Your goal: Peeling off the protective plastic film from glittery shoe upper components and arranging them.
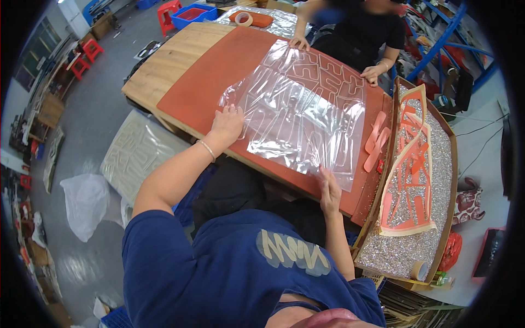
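A clear, shiny plastic film [284, 126] lies wrinkled over a sheet with outlined letter-like shapes [333, 76] on a reddish-brown table mat [205, 68]. At the film's left side, my left hand [228, 123] has its fingers closed on the edge, where the film bunches up. My right hand [330, 194] pinches the near edge toward the right, and creases run away from its slightly blurred fingers. Across the table, a co-worker's two hands [299, 42] [372, 74] rest at the far corners of the sheet.
Pinkish-red strips [376, 142] lie right of the film. Beside the table, a tray of glittery grains [443, 147] holds a cream-edged panel with red pieces [410, 169]. A tape roll [244, 19] sits at the far end. A patterned translucent sheet [136, 153] and white bag [85, 205] are at left.
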Demonstrator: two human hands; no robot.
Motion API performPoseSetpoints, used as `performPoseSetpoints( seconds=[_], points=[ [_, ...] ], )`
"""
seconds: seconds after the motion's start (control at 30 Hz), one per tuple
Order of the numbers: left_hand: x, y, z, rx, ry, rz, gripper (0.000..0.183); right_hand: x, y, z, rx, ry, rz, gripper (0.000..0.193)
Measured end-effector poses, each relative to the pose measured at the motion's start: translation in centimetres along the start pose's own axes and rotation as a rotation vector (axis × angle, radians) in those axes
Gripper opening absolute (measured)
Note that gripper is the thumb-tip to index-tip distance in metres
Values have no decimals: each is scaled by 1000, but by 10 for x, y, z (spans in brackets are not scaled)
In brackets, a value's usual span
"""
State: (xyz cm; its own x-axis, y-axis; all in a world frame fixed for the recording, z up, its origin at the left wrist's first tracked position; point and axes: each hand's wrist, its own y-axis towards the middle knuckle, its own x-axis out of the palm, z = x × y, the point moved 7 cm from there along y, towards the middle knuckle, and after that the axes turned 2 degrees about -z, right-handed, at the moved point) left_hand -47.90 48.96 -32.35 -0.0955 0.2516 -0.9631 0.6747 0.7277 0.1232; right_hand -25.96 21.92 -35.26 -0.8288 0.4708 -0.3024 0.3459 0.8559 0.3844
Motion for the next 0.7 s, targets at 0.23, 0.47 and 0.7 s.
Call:
performPoseSetpoints(
  seconds=[0.23,0.47,0.7],
  points=[
    [-43,-165,-3,91,-114,7,28,26,-104,-71,-122,-149,-394,27],
    [-6,-248,4,45,-304,34,29,30,-170,-80,-165,-121,-362,28],
    [-2,-237,-61,-331,-692,44,29,28,-138,-126,-441,-395,-264,26]
  ],
)
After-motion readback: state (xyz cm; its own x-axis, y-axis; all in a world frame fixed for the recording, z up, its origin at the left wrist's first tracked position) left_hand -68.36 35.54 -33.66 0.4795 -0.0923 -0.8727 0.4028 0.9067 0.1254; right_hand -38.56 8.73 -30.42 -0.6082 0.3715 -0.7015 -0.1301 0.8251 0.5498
